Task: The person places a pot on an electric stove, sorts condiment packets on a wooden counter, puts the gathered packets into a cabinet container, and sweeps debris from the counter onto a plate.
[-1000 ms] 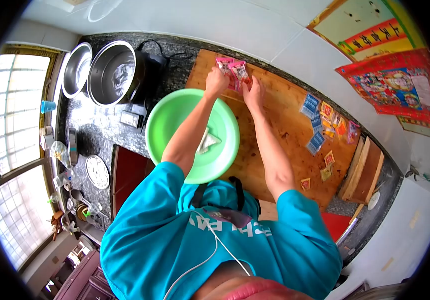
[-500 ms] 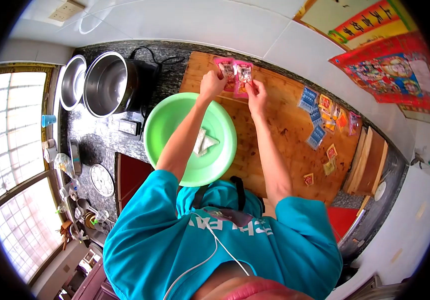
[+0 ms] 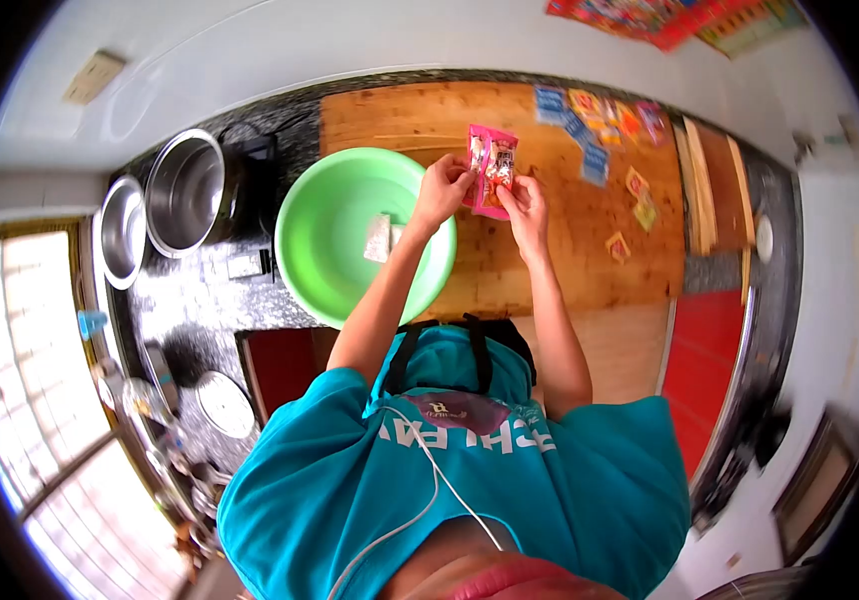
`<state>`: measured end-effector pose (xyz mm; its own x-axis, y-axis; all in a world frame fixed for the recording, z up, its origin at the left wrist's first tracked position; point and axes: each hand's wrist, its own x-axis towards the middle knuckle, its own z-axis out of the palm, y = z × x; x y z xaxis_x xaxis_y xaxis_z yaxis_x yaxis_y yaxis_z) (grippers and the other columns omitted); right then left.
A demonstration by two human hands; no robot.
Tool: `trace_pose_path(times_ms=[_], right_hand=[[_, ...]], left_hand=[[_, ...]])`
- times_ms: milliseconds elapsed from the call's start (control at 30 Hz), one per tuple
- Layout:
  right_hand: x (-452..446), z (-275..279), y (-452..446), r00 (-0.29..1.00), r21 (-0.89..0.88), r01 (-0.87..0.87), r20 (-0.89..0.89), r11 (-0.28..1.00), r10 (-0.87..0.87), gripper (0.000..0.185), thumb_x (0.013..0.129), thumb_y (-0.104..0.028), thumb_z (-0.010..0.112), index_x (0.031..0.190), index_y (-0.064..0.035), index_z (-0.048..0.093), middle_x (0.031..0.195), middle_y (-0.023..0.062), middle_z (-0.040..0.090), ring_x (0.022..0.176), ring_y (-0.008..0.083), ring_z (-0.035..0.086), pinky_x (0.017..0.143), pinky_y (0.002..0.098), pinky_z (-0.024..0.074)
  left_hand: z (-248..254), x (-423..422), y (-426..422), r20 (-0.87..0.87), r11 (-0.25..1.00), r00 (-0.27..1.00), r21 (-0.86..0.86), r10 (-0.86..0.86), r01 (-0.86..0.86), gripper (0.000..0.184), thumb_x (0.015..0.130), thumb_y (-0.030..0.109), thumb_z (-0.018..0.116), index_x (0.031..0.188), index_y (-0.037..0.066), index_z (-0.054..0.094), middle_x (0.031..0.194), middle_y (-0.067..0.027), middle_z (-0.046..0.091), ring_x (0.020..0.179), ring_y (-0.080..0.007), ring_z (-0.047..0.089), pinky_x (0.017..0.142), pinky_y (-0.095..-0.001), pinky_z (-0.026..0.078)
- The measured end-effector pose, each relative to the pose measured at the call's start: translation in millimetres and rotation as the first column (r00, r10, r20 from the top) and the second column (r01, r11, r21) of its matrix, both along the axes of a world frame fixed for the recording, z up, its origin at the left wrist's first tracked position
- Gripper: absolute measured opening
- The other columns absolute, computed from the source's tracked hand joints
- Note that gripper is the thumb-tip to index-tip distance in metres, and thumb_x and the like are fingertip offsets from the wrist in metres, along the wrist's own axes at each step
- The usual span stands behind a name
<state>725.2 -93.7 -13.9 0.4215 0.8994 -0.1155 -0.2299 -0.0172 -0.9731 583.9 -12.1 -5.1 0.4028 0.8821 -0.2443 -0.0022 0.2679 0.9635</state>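
Observation:
Two pink packets (image 3: 494, 160) overlap side by side above the wooden board (image 3: 420, 110). My left hand (image 3: 442, 190) pinches the left packet near its lower left edge. The lower right part of the right packet is between the thumb and fingers of my right hand (image 3: 526, 212). Left of the packets stands a light green basin (image 3: 320, 240). Inside it lie white packets (image 3: 379, 238), partly hidden by my left forearm.
Blue packets (image 3: 580, 130), with orange and yellow ones (image 3: 637, 183), lie on the board's right side. Wooden pieces (image 3: 715, 190) stand beyond. At the left are a steel pot (image 3: 186, 195), a steel bowl (image 3: 122, 235) and a white round plate (image 3: 226, 404).
Both hands have drawn the pink packets nearer to my body, and the packets now overlap more. The camera view has turned and shifted.

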Motion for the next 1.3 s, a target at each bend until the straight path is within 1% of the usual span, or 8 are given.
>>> trace_pose_path(times_ms=[100,267,600,767,900,1100,1267,1300], right_hand=[[-9.6,-4.6,-66.5,0.981,-0.012,0.193,-0.024,0.981,-0.193,0.023,0.086,0.000,0.062,0.106,0.0016,0.050,0.100,0.0070,0.061,0.088,0.0099,0.059,0.076,0.0223,0.0487],[-34.8,-22.6,-180.1,0.845,0.066,0.528,0.063,0.847,-0.531,0.022,0.086,0.002,0.061,0.105,0.0017,0.050,0.099,0.0078,0.061,0.088,0.0102,0.059,0.076,0.0223,0.0495],[-118.8,-33.9,-397.5,0.325,-0.020,0.943,0.266,0.332,-0.907,0.023,0.085,-0.004,0.063,0.105,0.0018,0.054,0.095,0.0084,0.063,0.083,0.0150,0.063,0.071,0.0254,0.0522],[-163.0,-50.2,-482.8,0.102,-0.054,0.994,0.249,0.091,-0.963,0.021,0.084,-0.004,0.063,0.102,0.0021,0.054,0.094,0.0098,0.064,0.083,0.0163,0.064,0.071,0.0266,0.0524],[-195.0,-92.4,-546.1,-0.038,-0.049,0.997,0.225,-0.051,-0.974,0.022,0.083,-0.004,0.064,0.102,0.0020,0.054,0.092,0.0120,0.065,0.081,0.0188,0.065,0.069,0.0284,0.0520],[-223.9,-141.0,-607.6,-0.085,-0.112,0.986,0.288,-0.121,-0.954,0.026,0.080,-0.007,0.067,0.103,0.0000,0.055,0.091,0.0125,0.066,0.080,0.0216,0.066,0.070,0.0306,0.0514],[-216.8,-190.3,-654.1,-0.023,-0.393,0.907,0.319,-0.154,-0.948,0.049,0.080,-0.017,0.071,0.120,0.0003,0.049,0.103,0.0144,0.063,0.092,0.0223,0.063,0.078,0.0304,0.0501],[-213.7,-202.0,-660.6,-0.030,-0.396,0.905,0.309,-0.157,-0.951,0.049,0.080,-0.017,0.071,0.120,0.0003,0.049,0.103,0.0144,0.063,0.092,0.0223,0.063,0.078,0.0304,0.0501]], left_hand=[[-7.7,14.9,-42.7,0.088,0.995,0.991,-0.004,-0.102,0.103,0.018,0.087,0.009,0.058,0.094,-0.007,0.056,0.073,-0.0087,0.064,0.062,-0.0107,0.058,0.056,-0.0264,0.049],[-3.3,35.3,-135.6,-0.076,0.871,0.883,0.148,-0.463,0.469,0.023,0.086,0.013,0.063,0.098,-0.005,0.057,0.075,-0.0081,0.065,0.067,-0.0131,0.061,0.062,-0.0267,0.051],[-32.5,40.9,-333.9,-0.118,0.407,0.426,0.151,-0.897,0.901,0.028,0.082,0.007,0.066,0.105,-0.004,0.054,0.091,-0.0122,0.066,0.082,-0.0157,0.063,0.071,-0.0288,0.051],[-60.8,29.3,-429.8,-0.179,0.158,0.186,0.161,-0.966,0.974,0.029,0.085,0.012,0.064,0.107,-0.004,0.054,0.097,-0.0143,0.065,0.085,-0.0167,0.063,0.069,-0.0280,0.051],[-81.3,8.7,-496.4,-0.152,0.085,0.098,0.090,-0.983,0.992,0.031,0.083,0.014,0.066,0.105,-0.005,0.057,0.093,-0.0160,0.066,0.083,-0.0195,0.065,0.068,-0.0302,0.052],[-120.6,-12.0,-551.1,-0.322,0.007,0.036,0.092,-0.946,0.996,0.037,0.086,0.020,0.063,0.111,-0.006,0.055,0.096,-0.0151,0.065,0.084,-0.0177,0.063,0.068,-0.0285,0.052],[-162.8,-14.2,-562.2,-0.414,-0.032,0.019,0.118,-0.910,0.992,0.034,0.090,0.022,0.058,0.112,-0.003,0.056,0.097,-0.0118,0.065,0.080,-0.0155,0.062,0.066,-0.0274,0.051],[-157.1,-15.1,-566.0,-0.409,-0.043,-0.003,0.089,-0.913,0.995,0.030,0.088,0.023,0.059,0.107,-0.001,0.058,0.093,-0.0137,0.065,0.082,-0.0204,0.063,0.071,-0.0301,0.051]])
